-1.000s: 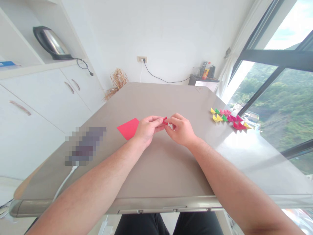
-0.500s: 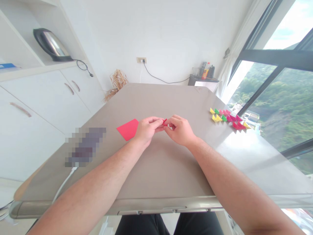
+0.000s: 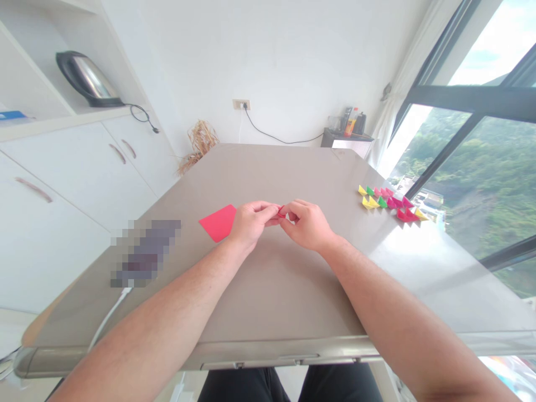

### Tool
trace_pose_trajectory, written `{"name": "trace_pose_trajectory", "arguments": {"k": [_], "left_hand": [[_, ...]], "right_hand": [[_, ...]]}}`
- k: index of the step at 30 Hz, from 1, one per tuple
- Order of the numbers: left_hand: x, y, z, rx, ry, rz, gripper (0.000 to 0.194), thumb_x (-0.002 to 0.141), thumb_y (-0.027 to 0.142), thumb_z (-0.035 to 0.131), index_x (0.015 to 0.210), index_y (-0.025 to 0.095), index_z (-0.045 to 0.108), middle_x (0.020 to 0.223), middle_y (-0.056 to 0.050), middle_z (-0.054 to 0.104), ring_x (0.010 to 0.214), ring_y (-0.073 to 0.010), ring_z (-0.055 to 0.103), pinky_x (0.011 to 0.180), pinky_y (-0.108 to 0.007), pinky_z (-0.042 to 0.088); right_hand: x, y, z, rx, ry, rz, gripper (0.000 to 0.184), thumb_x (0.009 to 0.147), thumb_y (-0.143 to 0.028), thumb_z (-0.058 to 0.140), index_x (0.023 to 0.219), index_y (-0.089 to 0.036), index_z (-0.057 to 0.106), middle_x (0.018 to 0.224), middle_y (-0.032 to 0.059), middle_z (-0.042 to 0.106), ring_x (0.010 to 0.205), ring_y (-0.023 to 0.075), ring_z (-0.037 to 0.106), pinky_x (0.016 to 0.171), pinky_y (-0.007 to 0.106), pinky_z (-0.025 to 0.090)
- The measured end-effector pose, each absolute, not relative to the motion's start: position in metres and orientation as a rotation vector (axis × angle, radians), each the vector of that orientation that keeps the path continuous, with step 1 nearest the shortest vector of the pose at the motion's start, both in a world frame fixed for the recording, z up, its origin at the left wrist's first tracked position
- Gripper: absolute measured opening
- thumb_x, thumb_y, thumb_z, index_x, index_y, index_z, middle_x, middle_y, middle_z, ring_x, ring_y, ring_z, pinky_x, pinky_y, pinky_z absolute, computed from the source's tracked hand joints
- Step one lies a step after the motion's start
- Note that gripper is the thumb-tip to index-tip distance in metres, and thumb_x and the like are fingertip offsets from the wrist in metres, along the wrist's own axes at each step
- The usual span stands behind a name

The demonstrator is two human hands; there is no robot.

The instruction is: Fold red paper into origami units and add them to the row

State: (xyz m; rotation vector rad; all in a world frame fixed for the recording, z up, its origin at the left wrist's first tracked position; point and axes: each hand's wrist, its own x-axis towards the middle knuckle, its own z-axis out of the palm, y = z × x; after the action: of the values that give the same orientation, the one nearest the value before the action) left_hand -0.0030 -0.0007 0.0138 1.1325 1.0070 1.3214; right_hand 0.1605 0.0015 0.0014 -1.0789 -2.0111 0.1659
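Observation:
Above the middle of the table, a small folded piece of red paper (image 3: 281,212) is pinched between my two hands, mostly covered by fingers. My left hand (image 3: 253,220) grips it from the left, thumb on top. From the right, my right hand (image 3: 307,223) holds its other end with curled fingers. A flat red sheet of paper (image 3: 218,223) lies on the table just left of my left hand, partly behind it. Folded paper boats (image 3: 406,215) in yellow, green, pink and red stand in rows at the table's right side.
The grey table (image 3: 276,290) spreads under my arms. On its left lies a blurred-out dark object (image 3: 146,251) with a white cable (image 3: 109,318). A kettle (image 3: 90,81) stands on the left shelf. Bottles (image 3: 350,123) stand on a small cabinet beyond the table, near the window.
Fingers of my right hand have shifted slightly at the folded red paper, and less of its point sticks up. Both hands still grip it. The view has moved a little.

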Motion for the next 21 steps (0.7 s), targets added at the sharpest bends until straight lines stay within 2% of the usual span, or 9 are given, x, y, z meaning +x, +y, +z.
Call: {"name": "trace_pose_trajectory", "arguments": {"k": [5, 7, 9, 11, 16, 21], "left_hand": [[-0.006, 0.001, 0.014, 1.131, 0.947, 1.297, 0.018, 0.071, 0.031, 0.080, 0.078, 0.015, 0.078, 0.082, -0.007, 0.076, 0.082, -0.0199, 0.072, 0.086, -0.038, 0.059], [-0.008, 0.001, 0.014, 1.144, 0.935, 1.287, 0.018, 0.072, 0.031, 0.080, 0.077, 0.014, 0.077, 0.083, -0.008, 0.076, 0.082, -0.0195, 0.072, 0.086, -0.038, 0.059], [-0.008, 0.002, 0.014, 1.157, 0.926, 1.276, 0.018, 0.073, 0.032, 0.079, 0.078, 0.014, 0.077, 0.084, -0.008, 0.076, 0.083, -0.0198, 0.072, 0.086, -0.038, 0.059], [-0.009, 0.002, 0.013, 1.167, 0.925, 1.259, 0.019, 0.074, 0.033, 0.079, 0.078, 0.014, 0.077, 0.084, -0.009, 0.076, 0.083, -0.0203, 0.072, 0.086, -0.038, 0.059], [-0.011, 0.002, 0.012, 1.175, 0.910, 1.223, 0.022, 0.075, 0.035, 0.078, 0.081, 0.014, 0.077, 0.084, -0.009, 0.077, 0.082, -0.0215, 0.073, 0.084, -0.039, 0.058], [-0.010, 0.000, 0.010, 1.278, 0.873, 1.230, 0.026, 0.073, 0.033, 0.082, 0.092, 0.016, 0.077, 0.096, -0.010, 0.077, 0.092, -0.0221, 0.072, 0.086, -0.039, 0.057]], "right_hand": [[0.160, 0.002, -0.002, -1.020, -1.890, 0.131, 0.010, 0.086, -0.022, 0.061, 0.088, -0.023, 0.071, 0.077, 0.0001, 0.061, 0.061, 0.0112, 0.052, 0.062, 0.027, 0.044], [0.159, 0.002, -0.002, -1.017, -1.865, 0.148, 0.012, 0.085, -0.022, 0.062, 0.095, -0.023, 0.070, 0.088, 0.0015, 0.065, 0.062, 0.0109, 0.055, 0.063, 0.027, 0.047], [0.157, 0.001, -0.002, -1.013, -1.830, 0.194, 0.023, 0.084, -0.023, 0.064, 0.106, -0.024, 0.068, 0.101, 0.0035, 0.067, 0.065, 0.0108, 0.058, 0.064, 0.028, 0.050], [0.157, 0.001, 0.000, -1.001, -1.799, 0.255, 0.026, 0.084, -0.023, 0.066, 0.109, -0.025, 0.069, 0.105, 0.0042, 0.068, 0.068, 0.0115, 0.060, 0.066, 0.028, 0.053], [0.157, -0.002, 0.007, -1.078, -1.735, 0.451, 0.006, 0.082, -0.027, 0.069, 0.087, -0.023, 0.072, 0.087, 0.0012, 0.070, 0.069, 0.0126, 0.060, 0.066, 0.028, 0.052], [0.157, -0.002, 0.013, -1.138, -1.597, 0.730, 0.011, 0.079, -0.032, 0.073, 0.082, -0.021, 0.069, 0.075, 0.0000, 0.069, 0.067, 0.0140, 0.061, 0.064, 0.029, 0.051]]}}
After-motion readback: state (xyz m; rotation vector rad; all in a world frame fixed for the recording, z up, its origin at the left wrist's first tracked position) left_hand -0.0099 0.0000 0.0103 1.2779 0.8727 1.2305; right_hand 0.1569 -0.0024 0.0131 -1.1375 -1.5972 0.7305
